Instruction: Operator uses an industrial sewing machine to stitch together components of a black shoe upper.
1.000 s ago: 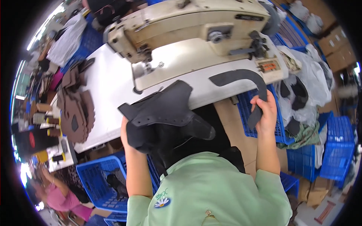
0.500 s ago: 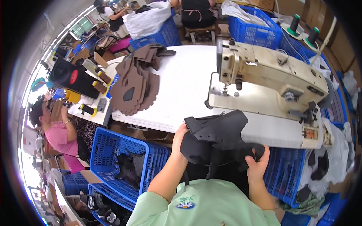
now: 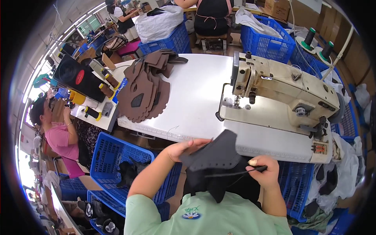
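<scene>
A black shoe upper (image 3: 213,156) with a row of small holes hangs in front of me, just off the near edge of the sewing table. My left hand (image 3: 187,149) grips its left side, thumb and fingers partly hidden by the material. My right hand (image 3: 265,170) is closed at the right, with a thin black strip (image 3: 239,172) pinched in it; where the strip meets the upper is blurred. Beyond the hands stands a cream sewing machine (image 3: 286,82), its needle area apart from the upper. Brown cut pieces (image 3: 143,94) lie stacked on the table's left.
A blue crate (image 3: 117,152) with black pieces stands at my left, and another blue crate (image 3: 295,188) at my right. Thread cones (image 3: 309,39) rise behind the machine. A person in pink (image 3: 58,133) sits at the left; others work at the back.
The upper has turned and shifted down and left, showing its row of holes along the lower edge. My right hand has moved from the upper's edge to the thin strip.
</scene>
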